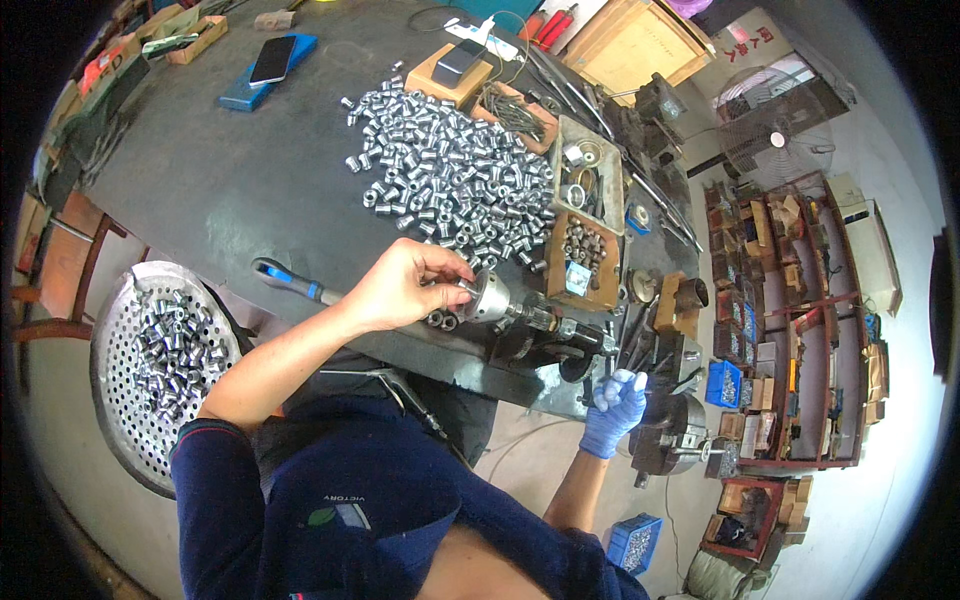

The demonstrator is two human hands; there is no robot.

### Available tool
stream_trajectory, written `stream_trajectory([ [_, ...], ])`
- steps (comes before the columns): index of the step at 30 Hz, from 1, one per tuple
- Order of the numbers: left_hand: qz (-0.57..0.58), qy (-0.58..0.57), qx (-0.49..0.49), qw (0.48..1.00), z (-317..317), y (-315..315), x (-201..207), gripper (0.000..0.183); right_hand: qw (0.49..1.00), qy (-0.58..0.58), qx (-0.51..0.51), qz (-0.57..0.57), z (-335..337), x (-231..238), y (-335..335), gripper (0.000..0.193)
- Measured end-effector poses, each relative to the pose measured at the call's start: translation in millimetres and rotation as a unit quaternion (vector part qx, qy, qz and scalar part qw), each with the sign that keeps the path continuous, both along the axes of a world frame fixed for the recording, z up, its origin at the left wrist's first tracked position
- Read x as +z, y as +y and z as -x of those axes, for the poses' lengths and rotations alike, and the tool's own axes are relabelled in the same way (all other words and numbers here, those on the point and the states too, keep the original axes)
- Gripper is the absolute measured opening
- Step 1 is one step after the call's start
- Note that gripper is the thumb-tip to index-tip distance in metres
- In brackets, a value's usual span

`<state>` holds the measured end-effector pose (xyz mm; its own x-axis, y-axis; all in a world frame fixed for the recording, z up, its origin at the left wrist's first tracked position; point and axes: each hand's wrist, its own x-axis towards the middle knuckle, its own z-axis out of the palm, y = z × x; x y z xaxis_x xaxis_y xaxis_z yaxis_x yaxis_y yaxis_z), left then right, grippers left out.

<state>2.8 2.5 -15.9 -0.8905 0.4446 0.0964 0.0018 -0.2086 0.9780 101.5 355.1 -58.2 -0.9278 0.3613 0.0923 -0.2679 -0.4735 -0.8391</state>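
My left hand (415,285) is bare. Its thumb and fingers pinch a small metal bushing, mostly covered by the fingertips, at the front of a round steel chuck (489,298). The chuck sits on a horizontal spindle machine (540,318) at the bench's near edge. My right hand (615,408), in a blue glove, is closed near the machine's right end, beside a dark vise-like block (672,437). What its fingers wrap round is hidden. A big heap of shiny metal bushings (450,170) lies on the bench beyond my left hand.
At left, a perforated metal pan (115,375) holds more bushings. A blue-handled tool (290,280) lies near my left forearm. Behind the machine stand a box of small parts (582,262) and a tray of rings (590,165). A fan (777,140) and shelves (790,330) are at right.
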Motion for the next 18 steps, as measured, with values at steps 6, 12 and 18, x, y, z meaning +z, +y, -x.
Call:
stream_trajectory([
  [6,0.011,-0.073,0.008,0.997,-2.8,5.1,1.5,0.013,0.997,-0.063,0.016,0.049,4.9,-12.3,6.4,0.035],
  [12,0.03,0.051,0.029,0.998,-3.3,4.7,-0.2,0.015,1.0,-0.008,0.027,-0.006,1.5,1.6,10.6,0.041],
  [18,0.044,0.082,0.001,0.996,2.6,-1.8,1.8,0.016,0.997,0.04,0.058,0.016,44.7,50.9,8.4,0.047],
])
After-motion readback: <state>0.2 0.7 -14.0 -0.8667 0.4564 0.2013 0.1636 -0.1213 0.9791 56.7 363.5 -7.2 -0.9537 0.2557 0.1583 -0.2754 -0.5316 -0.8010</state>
